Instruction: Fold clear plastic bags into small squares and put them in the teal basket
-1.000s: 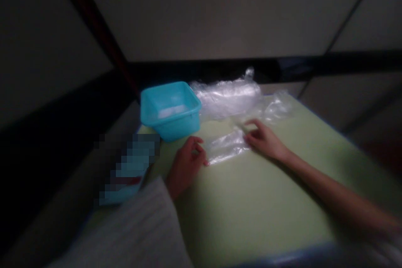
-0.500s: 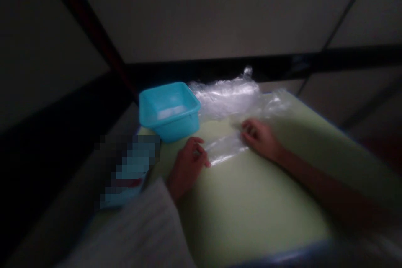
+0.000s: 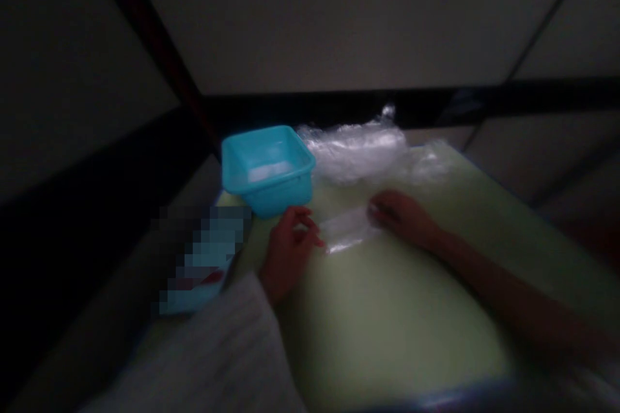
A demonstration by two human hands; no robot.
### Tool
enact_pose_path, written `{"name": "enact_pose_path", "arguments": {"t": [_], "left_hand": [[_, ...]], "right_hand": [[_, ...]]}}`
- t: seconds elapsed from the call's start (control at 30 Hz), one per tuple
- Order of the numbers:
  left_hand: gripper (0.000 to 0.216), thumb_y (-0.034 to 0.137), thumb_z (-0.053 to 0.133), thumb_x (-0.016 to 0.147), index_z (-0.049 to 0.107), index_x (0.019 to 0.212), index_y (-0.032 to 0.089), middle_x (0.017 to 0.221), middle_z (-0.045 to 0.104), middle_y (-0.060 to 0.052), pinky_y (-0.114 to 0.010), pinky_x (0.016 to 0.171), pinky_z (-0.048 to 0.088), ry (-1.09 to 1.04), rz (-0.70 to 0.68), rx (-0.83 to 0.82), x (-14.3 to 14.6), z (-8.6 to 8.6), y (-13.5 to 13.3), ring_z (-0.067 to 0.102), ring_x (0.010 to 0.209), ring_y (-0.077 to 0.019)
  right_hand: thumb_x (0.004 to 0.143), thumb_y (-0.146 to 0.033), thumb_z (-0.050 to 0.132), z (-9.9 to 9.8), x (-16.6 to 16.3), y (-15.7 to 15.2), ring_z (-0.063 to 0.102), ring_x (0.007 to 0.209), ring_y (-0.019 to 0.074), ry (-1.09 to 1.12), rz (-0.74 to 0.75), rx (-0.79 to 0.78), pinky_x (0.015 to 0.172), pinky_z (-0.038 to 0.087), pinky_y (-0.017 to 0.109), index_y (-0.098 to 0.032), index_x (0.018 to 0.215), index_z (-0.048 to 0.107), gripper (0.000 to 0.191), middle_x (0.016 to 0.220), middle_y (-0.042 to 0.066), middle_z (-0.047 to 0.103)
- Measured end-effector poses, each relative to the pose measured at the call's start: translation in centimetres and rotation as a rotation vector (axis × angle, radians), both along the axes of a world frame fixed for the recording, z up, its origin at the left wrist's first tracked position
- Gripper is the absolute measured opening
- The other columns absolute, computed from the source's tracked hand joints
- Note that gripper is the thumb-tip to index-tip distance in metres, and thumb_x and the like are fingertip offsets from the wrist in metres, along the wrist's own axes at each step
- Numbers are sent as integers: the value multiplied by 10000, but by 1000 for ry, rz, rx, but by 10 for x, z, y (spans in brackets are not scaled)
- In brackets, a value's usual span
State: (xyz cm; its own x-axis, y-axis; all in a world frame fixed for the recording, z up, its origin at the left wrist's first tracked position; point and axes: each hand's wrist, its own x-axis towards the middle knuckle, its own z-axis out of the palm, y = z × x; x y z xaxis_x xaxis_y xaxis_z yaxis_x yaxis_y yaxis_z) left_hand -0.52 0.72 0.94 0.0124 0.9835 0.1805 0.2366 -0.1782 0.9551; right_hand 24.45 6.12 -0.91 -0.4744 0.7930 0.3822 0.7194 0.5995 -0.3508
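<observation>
- The tub (image 3: 283,195) stands far left on the table (image 3: 387,316), limiting far-left room.
- Your left hand (image 3: 290,251) curls narrowly at the bag's left end, perhaps steadying it; I cannot tell if it pinches.
- The bag (image 3: 346,230) lies flat between your hands.
- Film (image 3: 356,153) crowds the far side.
- Your right hand (image 3: 404,219) curls over the bag's right end, its grip blurred; room runs near and right.

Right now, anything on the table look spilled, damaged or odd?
No visible spill or damage, though the view is dim and blurry. One oddity: the pale-blue item below-left of the teal basin shows as coarse pixel blocks, hiding its details.
</observation>
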Motion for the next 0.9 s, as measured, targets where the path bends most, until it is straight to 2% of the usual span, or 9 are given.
{"name": "enact_pose_path", "arguments": {"t": [0.23, 0.33, 0.43, 0.6, 0.67, 0.7, 0.73, 0.8, 0.9], "left_hand": [[170, 180, 518, 756, 462, 916, 188, 809, 546, 38, -217, 515, 438, 50, 73, 133, 2, 8, -6, 638, 571, -110], [146, 175, 506, 770, 465, 910, 192, 803, 554, 34, -200, 486, 411, 100, 93, 162, 3, 11, -9, 633, 580, -108], [123, 171, 494, 784, 462, 900, 194, 796, 559, 30, -184, 462, 383, 146, 89, 165, 3, 13, -10, 630, 585, -106], [92, 177, 469, 806, 480, 896, 195, 797, 585, 6, -208, 500, 418, 286, 10, 191, 2, 10, -11, 622, 635, -127], [157, 172, 455, 812, 509, 958, 191, 909, 613, -37, -266, 636, 480, 409, -114, 262, 2, 9, -13, 628, 798, -166], [217, 173, 455, 817, 518, 1024, 191, 1028, 609, -64, -306, 745, 488, 486, -215, 301, 3, 9, -15, 608, 928, -189], [285, 185, 463, 826, 511, 1107, 194, 1176, 566, -86, -343, 859, 462, 566, -334, 333, 3, 10, -17, 554, 1070, -210], [431, 269, 499, 850, 439, 1271, 198, 1412, 385, -99, -387, 1025, 349, 711, -587, 357, 6, 11, -23, 377, 1282, -238], [634, 446, 510, 856, 306, 1392, 178, 1499, 225, -106, -400, 1107, 219, 859, -834, 352, 9, 11, -28, 211, 1372, -248]], "right_hand": [[821, -198, 512, 10, 0, -5, 541, 779, 173, -31, -72, -65, 693, 410, 271, -139, 1006, 611, 218, 899, 89, 579], [807, -186, 499, 17, 1, -10, 531, 730, 161, -60, -131, -150, 646, 395, 260, -140, 856, 618, 136, 857, 82, 575], [777, -193, 505, 24, 3, -16, 511, 607, 141, -68, -196, -229, 541, 355, 244, -145, 729, 586, 105, 715, 51, 582], [731, -213, 523, 35, 2, -30, 468, 504, 107, -59, -107, -486, 468, 304, 224, -155, 592, 544, 153, 557, 0, 545], [726, -221, 532, 38, 0, -34, 465, 510, 103, -41, -45, -574, 476, 311, 222, -153, 585, 548, 157, 554, -9, 540], [725, -223, 534, 39, -1, -36, 468, 517, 103, -32, -12, -603, 484, 317, 223, -152, 591, 556, 153, 558, -10, 542], [724, -220, 533, 40, -1, -37, 471, 525, 104, -24, 21, -629, 492, 323, 223, -150, 602, 565, 145, 564, -11, 544], [723, -208, 527, 40, 0, -37, 466, 530, 102, -19, 81, -662, 503, 329, 223, -147, 618, 575, 131, 569, -15, 540], [730, -204, 523, 40, 5, -35, 447, 525, 96, -27, 139, -683, 508, 327, 221, -148, 618, 563, 131, 560, -24, 524]]}}
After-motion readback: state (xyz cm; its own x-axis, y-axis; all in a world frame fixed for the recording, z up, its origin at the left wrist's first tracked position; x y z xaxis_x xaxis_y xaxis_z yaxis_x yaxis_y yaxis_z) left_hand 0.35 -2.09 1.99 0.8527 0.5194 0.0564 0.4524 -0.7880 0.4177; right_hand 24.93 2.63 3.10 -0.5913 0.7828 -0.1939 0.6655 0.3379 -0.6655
